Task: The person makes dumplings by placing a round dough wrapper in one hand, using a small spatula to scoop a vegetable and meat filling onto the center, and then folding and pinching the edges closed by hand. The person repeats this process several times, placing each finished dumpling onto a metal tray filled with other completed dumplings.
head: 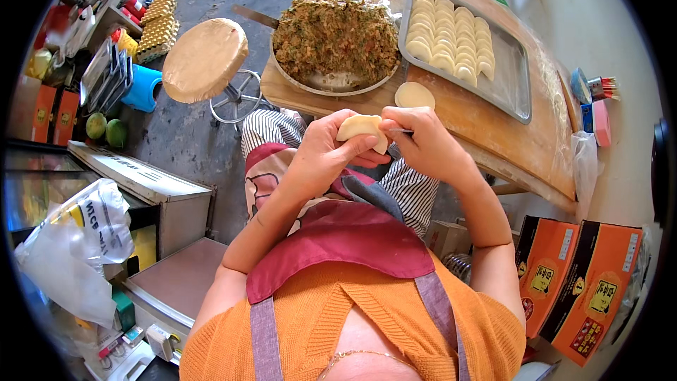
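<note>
A half-folded dumpling [362, 127] of pale dough rests in my left hand [329, 145], held between thumb and fingers. My right hand [431, 140] pinches the dumpling's right edge and also grips a thin metal utensil [403, 130], mostly hidden by the fingers. Just beyond my hands lies a round dough wrapper [415, 96], perhaps a stack. A wide metal bowl [338, 90] heaped with chopped filling [338, 34] stands at the table's left end. To its right, a metal tray [512, 76] holds several overlapping rows of folded dumplings [448, 37].
The wooden table [476, 116] has flour along its right side. A flat metal handle [255, 16] juts left from the bowl. A round stool [206, 61] stands left of the table. Orange cartons [592, 286] sit at lower right, a glass-fronted cabinet [174, 219] at left.
</note>
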Tool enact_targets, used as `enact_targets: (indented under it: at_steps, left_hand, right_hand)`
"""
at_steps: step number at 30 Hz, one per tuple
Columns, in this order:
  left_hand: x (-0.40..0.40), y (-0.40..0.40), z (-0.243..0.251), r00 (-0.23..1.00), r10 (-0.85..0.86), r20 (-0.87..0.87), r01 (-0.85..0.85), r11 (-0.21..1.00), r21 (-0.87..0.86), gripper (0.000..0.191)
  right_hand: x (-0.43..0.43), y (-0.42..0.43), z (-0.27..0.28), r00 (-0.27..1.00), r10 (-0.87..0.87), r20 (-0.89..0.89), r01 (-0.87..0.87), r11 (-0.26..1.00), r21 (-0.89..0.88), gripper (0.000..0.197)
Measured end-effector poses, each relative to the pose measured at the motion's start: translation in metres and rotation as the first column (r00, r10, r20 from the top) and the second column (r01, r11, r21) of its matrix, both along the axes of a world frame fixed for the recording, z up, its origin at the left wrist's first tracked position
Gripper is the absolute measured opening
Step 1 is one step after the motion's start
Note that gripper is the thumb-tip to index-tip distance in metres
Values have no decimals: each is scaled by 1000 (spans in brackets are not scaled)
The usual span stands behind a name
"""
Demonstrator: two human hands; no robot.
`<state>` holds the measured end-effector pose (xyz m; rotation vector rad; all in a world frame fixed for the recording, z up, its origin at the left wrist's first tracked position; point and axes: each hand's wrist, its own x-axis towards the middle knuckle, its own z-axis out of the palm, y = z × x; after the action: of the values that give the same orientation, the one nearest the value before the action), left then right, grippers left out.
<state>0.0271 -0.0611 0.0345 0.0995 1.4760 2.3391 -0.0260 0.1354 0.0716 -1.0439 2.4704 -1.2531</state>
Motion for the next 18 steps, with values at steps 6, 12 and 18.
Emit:
enact_targets:
  at_steps: [6,12,18]
  left_hand:
    - [2,4,3,1000,-10,-6,10,1000,-28,18]
    - [3,8,-8,996,27,-87,-30,999,-29,18]
    - [4,15,-12,991,91,-99,-84,993,80,19]
  right_hand:
    - [1,5,-19,986,35,-163,-36,999,-3,17]
    - [6,6,-19,970,83,230,-44,984,-171,19]
    - [11,9,-9,908,-18,418,60,994,-88,30]
